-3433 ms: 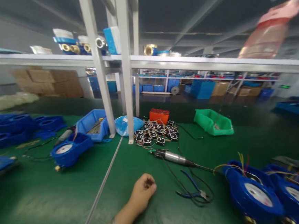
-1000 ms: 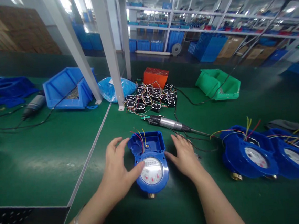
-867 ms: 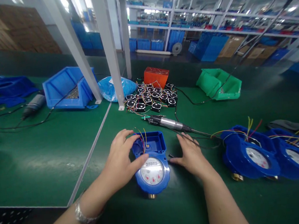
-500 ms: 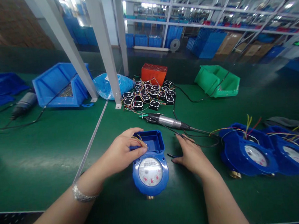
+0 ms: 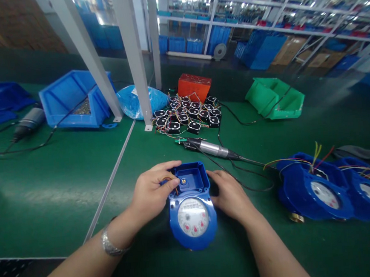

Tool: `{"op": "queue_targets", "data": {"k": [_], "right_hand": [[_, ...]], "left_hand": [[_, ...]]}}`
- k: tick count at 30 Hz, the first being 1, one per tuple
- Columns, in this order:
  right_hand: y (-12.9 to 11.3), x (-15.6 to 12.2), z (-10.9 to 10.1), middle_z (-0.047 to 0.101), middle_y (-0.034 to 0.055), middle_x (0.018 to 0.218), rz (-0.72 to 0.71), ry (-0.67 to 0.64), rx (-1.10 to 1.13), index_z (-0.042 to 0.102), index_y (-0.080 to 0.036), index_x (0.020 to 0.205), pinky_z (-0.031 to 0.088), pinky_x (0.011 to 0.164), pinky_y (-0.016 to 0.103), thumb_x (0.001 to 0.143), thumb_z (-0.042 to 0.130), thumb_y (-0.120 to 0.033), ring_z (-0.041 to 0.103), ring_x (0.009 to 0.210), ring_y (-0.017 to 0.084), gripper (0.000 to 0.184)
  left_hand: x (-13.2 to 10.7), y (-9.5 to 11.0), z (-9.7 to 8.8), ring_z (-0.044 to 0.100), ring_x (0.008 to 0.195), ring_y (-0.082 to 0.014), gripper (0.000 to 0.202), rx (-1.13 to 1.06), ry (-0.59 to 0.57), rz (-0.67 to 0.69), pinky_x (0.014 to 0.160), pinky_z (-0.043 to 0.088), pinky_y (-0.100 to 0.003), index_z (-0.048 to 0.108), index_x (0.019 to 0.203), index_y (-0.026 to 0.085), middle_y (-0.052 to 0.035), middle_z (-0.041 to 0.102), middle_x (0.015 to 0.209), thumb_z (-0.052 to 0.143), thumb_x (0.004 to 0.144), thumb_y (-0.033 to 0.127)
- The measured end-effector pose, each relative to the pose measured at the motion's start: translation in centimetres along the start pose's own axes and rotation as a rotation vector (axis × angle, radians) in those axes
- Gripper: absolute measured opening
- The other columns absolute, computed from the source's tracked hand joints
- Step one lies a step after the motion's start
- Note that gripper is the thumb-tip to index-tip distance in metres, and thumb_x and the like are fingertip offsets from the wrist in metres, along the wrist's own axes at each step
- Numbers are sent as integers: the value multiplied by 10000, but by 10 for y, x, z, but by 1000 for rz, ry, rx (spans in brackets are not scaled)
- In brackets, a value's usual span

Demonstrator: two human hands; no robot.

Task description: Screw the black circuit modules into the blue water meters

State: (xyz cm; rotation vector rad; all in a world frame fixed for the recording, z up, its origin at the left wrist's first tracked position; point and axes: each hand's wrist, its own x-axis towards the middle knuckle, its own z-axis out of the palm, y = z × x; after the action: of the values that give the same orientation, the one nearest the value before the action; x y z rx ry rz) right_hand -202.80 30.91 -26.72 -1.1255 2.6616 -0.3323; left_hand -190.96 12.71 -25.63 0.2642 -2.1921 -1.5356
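A blue water meter (image 5: 193, 218) with a white round dial stands in front of me, its open rectangular box (image 5: 193, 179) at the far side. My left hand (image 5: 153, 190) grips the box's left wall, the thumb pressing thin coloured wires (image 5: 166, 179) at its inner edge. Against the right side of the same meter lies my right hand (image 5: 229, 194), fingers curved round the box's corner and thumb lower down. Inside the box a small brass-coloured screw or insert shows. The undersides of both hands' fingers are partly hidden.
Beyond the meter lies a power screwdriver (image 5: 213, 148) with its cable. Several black wired modules (image 5: 193, 127) are piled before an orange box (image 5: 194, 88). Two more blue meters (image 5: 313, 188) stand right. A blue bin (image 5: 71, 119), a green bin (image 5: 276, 99) and white posts (image 5: 133, 53) stand farther back.
My right hand has moved left from beside the meter onto its right side. The brass fitting at the meter's near end has almost gone from sight. The whole view has shifted slightly.
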Motion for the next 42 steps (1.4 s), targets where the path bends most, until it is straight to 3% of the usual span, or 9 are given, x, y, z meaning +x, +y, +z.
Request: {"op": "queue_targets", "data": {"k": [4, 10, 15, 19, 23, 26, 31, 37, 42], "right_hand": [[6, -3, -10, 451, 75, 1148, 5, 48, 220, 444, -148, 1213, 375, 970, 307, 678, 605, -307, 436, 1063, 162, 581], [24, -14, -32, 392, 92, 1195, 87, 97, 740, 436, -179, 1206, 507, 782, 301, 669, 627, -363, 458, 1034, 181, 599], [7, -25, -56, 431, 74, 1082, -177, 375, 1258, 480, -235, 1113, 497, 785, 418, 687, 630, -366, 464, 990, 188, 470], [-27, -21, -74, 430, 53, 1070, -325, 369, 1280, 479, -255, 1081, 426, 905, 438, 690, 625, -382, 471, 999, 192, 437], [-47, -4, -72, 506, 52, 990, -383, 276, 1250, 462, -223, 1080, 385, 945, 439, 700, 625, -367, 510, 972, 197, 438], [-52, 8, -71, 517, 51, 951, -408, 263, 1263, 473, -212, 1056, 401, 924, 430, 695, 632, -359, 519, 956, 199, 421], [-58, 13, -76, 436, 40, 1051, -472, 274, 1280, 451, -272, 1115, 401, 936, 419, 720, 598, -338, 499, 970, 179, 426], [-60, 17, -56, 449, 51, 1052, -485, 9, 1296, 436, -254, 1145, 403, 934, 403, 735, 586, -262, 463, 1039, 192, 437], [-57, 24, -47, 442, 51, 1073, -499, -58, 1315, 454, -219, 1130, 412, 932, 348, 732, 571, -171, 459, 1053, 174, 418]], "left_hand": [[-3, 0, 3, 552, 969, -204, 180, -4, -28, 22, 850, 431, -348, 634, 588, 158, -76, 618, 1032, 545, 742, 179], [-10, -8, 5, 536, 985, -209, 163, -112, 28, 22, 850, 434, -328, 632, 631, 143, -92, 592, 1061, 561, 754, 223], [-11, -13, 9, 496, 1010, -213, 175, -140, 72, 92, 870, 407, -340, 625, 651, 142, -96, 604, 932, 537, 773, 231], [-11, -14, 12, 497, 986, -209, 203, -210, 59, 104, 857, 400, -344, 579, 623, 141, -93, 606, 870, 497, 791, 220], [-11, -17, 11, 492, 989, -208, 224, -239, 32, 100, 868, 385, -343, 550, 612, 143, -94, 601, 869, 471, 804, 228], [-10, -19, 9, 496, 975, -200, 217, -250, 2, 78, 871, 384, -344, 544, 639, 143, -101, 588, 916, 453, 811, 237], [-8, -20, 9, 486, 986, -202, 214, -228, -27, 87, 864, 393, -357, 546, 657, 148, -102, 582, 926, 438, 814, 245], [-8, -21, 6, 479, 1011, -191, 197, -199, -59, 101, 876, 384, -334, 538, 659, 150, -92, 587, 915, 443, 815, 223], [-8, -20, 5, 477, 1016, -182, 181, -196, -77, 90, 895, 370, -331, 533, 682, 150, -90, 581, 952, 431, 819, 209]]}}
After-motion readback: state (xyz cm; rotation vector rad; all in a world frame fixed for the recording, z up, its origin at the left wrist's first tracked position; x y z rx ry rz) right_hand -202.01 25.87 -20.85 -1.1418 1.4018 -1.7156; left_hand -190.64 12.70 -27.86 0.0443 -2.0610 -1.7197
